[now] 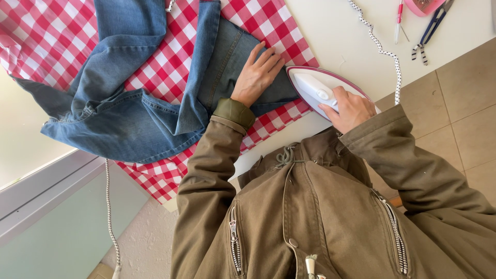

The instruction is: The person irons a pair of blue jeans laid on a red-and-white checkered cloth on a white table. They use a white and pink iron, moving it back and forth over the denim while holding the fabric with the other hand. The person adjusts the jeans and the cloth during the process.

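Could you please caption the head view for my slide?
Left hand flattens blue jeans on a checked cloth while right hand grips a white iron.

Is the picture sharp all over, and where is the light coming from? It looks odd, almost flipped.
Head view: bright, even daylight, with the white table nearly washed out; soft shadow under the left hand on the jeans; the iron under the right hand is sharp; the checked cloth is crisp; the jacket fills the bottom edge, so the scene reads upside down.

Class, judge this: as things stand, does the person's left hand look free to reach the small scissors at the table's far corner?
Probably not: the left hand lies flat on the jeans, with the iron and right hand between it and the scissors.
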